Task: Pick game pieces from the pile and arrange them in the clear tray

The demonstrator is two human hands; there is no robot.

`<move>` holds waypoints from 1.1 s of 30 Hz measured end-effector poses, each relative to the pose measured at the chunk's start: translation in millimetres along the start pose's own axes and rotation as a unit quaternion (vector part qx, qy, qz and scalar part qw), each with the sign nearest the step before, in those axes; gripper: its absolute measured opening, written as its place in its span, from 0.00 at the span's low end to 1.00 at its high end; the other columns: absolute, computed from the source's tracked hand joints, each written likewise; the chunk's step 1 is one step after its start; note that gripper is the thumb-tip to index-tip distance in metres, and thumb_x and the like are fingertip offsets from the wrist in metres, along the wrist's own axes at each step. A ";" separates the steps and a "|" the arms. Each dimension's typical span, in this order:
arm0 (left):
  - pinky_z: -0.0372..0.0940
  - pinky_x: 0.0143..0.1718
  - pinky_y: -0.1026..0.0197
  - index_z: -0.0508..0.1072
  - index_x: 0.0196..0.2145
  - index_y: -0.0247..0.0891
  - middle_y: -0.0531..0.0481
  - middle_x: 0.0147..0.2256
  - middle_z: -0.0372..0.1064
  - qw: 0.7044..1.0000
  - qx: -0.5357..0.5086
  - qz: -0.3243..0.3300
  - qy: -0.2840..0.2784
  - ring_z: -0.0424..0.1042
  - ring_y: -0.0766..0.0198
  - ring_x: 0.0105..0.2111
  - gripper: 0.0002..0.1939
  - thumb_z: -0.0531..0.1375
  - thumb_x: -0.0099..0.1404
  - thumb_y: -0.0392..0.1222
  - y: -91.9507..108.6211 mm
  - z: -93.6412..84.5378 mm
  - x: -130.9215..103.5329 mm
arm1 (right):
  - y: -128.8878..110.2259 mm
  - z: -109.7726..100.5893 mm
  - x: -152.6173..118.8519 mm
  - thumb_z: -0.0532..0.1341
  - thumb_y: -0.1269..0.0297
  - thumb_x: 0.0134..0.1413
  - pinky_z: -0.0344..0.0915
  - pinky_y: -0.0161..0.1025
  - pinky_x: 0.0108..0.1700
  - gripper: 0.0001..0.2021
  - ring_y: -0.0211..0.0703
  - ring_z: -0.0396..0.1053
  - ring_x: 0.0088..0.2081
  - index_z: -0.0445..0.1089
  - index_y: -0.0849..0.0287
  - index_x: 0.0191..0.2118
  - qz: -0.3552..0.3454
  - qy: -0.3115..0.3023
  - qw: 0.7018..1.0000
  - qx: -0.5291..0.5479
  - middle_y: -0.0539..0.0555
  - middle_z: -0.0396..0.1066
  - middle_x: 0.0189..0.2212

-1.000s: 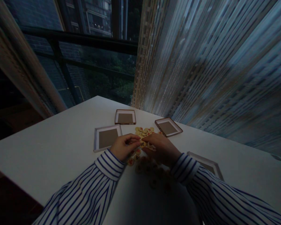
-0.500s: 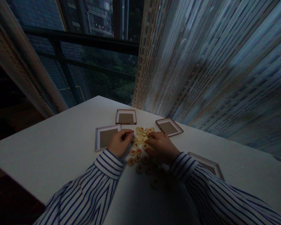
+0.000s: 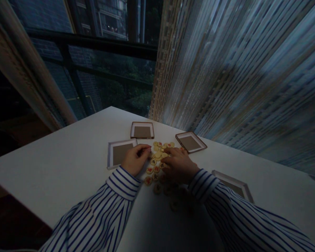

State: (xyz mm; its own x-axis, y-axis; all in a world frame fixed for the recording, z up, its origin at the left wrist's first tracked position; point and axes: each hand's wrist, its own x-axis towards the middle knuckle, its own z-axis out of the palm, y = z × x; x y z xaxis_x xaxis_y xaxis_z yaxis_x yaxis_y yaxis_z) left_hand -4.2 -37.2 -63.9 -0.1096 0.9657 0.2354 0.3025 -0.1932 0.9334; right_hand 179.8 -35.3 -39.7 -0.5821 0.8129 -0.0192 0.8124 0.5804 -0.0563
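Xiangqi pieces (image 3: 155, 169), round and pale with red or black characters, lie in a loose heap on the white table. Some show blank faces, and a few overlap. At the heap's left edge is my left hand (image 3: 135, 159), its thumb and fingers pressed together; whatever they may hold is hidden. Over the right side of the heap, my right hand (image 3: 180, 163) is palm down with fingers apart, fingertips touching or just above pieces. It covers part of the heap. Pieces nearer to me, such as a dark-lettered piece (image 3: 158, 188), sit in shadow.
Four-sided shallow box parts surround the heap: a grey-rimmed tray (image 3: 110, 155) left, a brown-rimmed tray (image 3: 142, 138) behind, another brown-rimmed tray (image 3: 182, 143) back right, and a grey-rimmed tray (image 3: 248, 192) partly behind my right sleeve. A string curtain (image 3: 199, 70) hangs beyond the white table (image 3: 68, 157).
My right hand has shifted slightly left and toward the middle of the heap, its fingers over the pieces. My left hand stays in nearly the same pose. The view has moved slightly.
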 end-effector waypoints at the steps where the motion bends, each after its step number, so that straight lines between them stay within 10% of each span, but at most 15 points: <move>1: 0.65 0.33 0.59 0.74 0.31 0.34 0.47 0.28 0.75 1.000 0.001 -0.001 0.001 0.72 0.59 0.29 0.15 0.57 0.52 0.47 0.0 0.0 0.0 | -0.7 -0.6 0.2 0.59 0.56 0.50 0.48 0.55 0.52 0.16 0.53 0.53 0.55 0.71 0.51 0.45 0.001 -0.002 1.000 -0.001 0.59 0.58 0.54; 33: 0.65 0.32 0.60 0.74 0.34 0.36 0.46 0.31 0.74 0.983 0.149 0.090 -0.055 0.70 0.62 0.29 0.14 0.56 0.56 0.46 -13.4 2.9 -2.8 | 16.8 -8.8 -13.4 0.59 0.56 0.49 0.55 0.46 0.44 0.16 0.50 0.62 0.46 0.70 0.56 0.43 0.070 0.046 0.996 -0.001 0.57 0.68 0.42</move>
State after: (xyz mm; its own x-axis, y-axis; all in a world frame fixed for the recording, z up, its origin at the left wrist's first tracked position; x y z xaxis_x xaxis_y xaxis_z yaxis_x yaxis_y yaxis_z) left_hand -5.2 -36.9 -77.8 0.0684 0.9365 0.3439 0.5738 -0.3190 0.7543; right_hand 201.6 -36.1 -31.6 -0.4583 0.8864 0.0659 0.8851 0.4618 -0.0568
